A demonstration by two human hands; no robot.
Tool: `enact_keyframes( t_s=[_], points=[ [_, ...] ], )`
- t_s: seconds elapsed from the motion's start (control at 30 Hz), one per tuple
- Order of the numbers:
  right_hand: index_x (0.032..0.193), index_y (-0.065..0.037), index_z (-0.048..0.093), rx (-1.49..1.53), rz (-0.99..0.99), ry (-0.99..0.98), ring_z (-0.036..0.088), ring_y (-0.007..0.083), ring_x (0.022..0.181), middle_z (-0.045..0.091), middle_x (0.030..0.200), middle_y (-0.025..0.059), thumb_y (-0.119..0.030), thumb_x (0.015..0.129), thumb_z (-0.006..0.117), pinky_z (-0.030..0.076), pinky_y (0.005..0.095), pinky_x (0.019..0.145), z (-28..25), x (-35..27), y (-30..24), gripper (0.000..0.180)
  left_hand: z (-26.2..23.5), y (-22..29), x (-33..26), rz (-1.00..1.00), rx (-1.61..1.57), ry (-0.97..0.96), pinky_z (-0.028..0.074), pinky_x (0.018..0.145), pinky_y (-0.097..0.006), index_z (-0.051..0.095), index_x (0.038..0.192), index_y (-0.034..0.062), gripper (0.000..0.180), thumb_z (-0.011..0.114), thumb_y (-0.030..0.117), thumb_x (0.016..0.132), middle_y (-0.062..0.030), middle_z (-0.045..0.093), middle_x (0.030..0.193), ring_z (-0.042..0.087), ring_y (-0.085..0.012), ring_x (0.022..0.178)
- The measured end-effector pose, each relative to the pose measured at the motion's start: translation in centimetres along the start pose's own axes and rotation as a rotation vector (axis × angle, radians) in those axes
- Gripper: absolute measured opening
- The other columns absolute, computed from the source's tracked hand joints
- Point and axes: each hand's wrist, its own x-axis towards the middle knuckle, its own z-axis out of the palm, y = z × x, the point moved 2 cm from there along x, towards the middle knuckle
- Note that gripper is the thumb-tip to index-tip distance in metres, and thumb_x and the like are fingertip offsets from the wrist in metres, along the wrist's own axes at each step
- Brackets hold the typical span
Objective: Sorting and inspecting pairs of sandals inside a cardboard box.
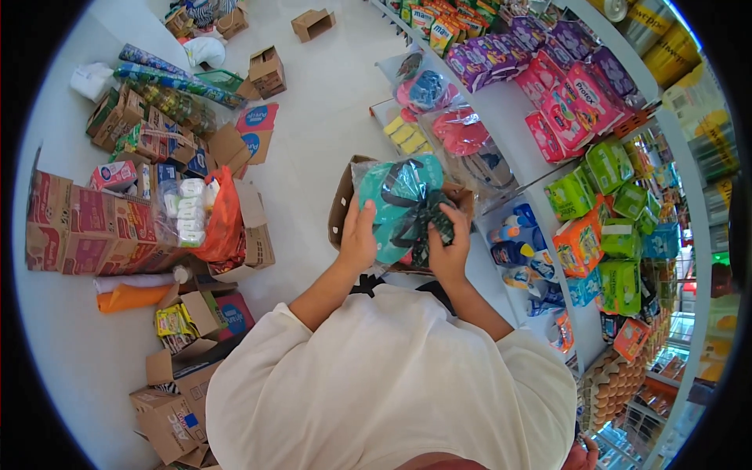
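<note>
Both hands on a clear plastic bag of teal flip-flops [401, 205], held up over an open brown cardboard box [342, 205] on the white floor [329, 117], just beside the shop shelf [509, 117]. Left hand [358, 239] grip: fingers wrapped on the bag's left edge, pressed against the plastic. Right hand [450, 247] grip: pinching the dark straps at the bag's lower right, fingers closed on them. Bag sits roughly upright, tilted a bit toward the shelf, bottom end seems inside the box mouth, cannot tell if it touches the box floor

More bagged sandals, pink and blue [427, 90] and red [462, 131], lie on the low shelf just past the box

Doing it well, as I judge it: keep both grips on opposite edges so the slippery plastic doesn't slide, carry the weight with the left hand, don't pull by straps alone or the film may tear, keep the bag clear of the box flaps
</note>
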Motion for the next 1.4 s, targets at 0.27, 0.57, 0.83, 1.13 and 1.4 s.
enact_keyframes(
  t_s=[0.27,0.57,0.83,1.13,1.4],
  points=[
    [0.122,-0.007,0.064,-0.055,-0.085,-0.262,0.057,0.0408,0.114,0.060,0.121,0.0206,-0.001,0.073,0.068,0.046,0.0437,0.099,0.3,-0.6,2.2,0.049,-3.1,2.8,1.8,-0.077,0.005,-0.094,0.035,0.107,-0.030,0.038,0.148,-0.0013,0.052,0.042,0.031,0.107,-0.0100,0.053,0.137,0.048,-0.0162,0.124],
    [0.120,-0.002,0.063,0.098,0.290,-0.091,0.061,0.0176,0.108,0.066,0.116,0.0105,0.002,0.085,0.066,0.045,0.0289,0.096,-0.9,2.8,7.9,0.035,-3.5,3.2,0.1,-0.100,0.451,-0.627,0.040,0.109,-0.036,0.035,0.148,0.0027,0.070,0.066,0.007,0.086,-0.0150,0.053,0.139,0.052,-0.0258,0.130],
    [0.127,-0.011,0.066,0.216,-0.055,-0.721,0.059,0.0312,0.120,0.066,0.123,0.0127,-0.008,0.082,0.073,0.044,0.0399,0.104,-0.9,5.6,-1.6,0.045,-2.2,2.3,-0.5,0.001,0.607,-0.784,0.049,0.092,-0.040,0.063,0.127,0.0108,0.051,0.063,0.004,0.077,-0.0177,0.057,0.115,0.061,-0.0360,0.104],
    [0.129,-0.013,0.061,-0.036,-0.130,-0.759,0.055,0.0360,0.118,0.060,0.127,0.0141,-0.022,0.071,0.082,0.043,0.0447,0.101,0.4,2.6,-3.1,0.063,-3.3,2.4,0.3,0.289,0.864,-0.737,0.047,0.089,-0.044,0.070,0.098,0.0100,0.031,0.081,0.017,0.070,-0.0096,0.063,0.099,0.063,-0.0309,0.099],
    [0.111,-0.006,0.068,-0.197,-0.221,-0.137,0.063,0.0350,0.100,0.067,0.109,0.0145,-0.006,0.069,0.079,0.049,0.0426,0.088,-1.7,3.5,-4.1,0.044,-3.2,3.2,0.6,0.544,1.056,-0.039,0.043,0.091,-0.042,0.062,0.115,0.0090,0.040,0.077,0.030,0.084,-0.0081,0.062,0.118,0.058,-0.0283,0.099]
  ],
)
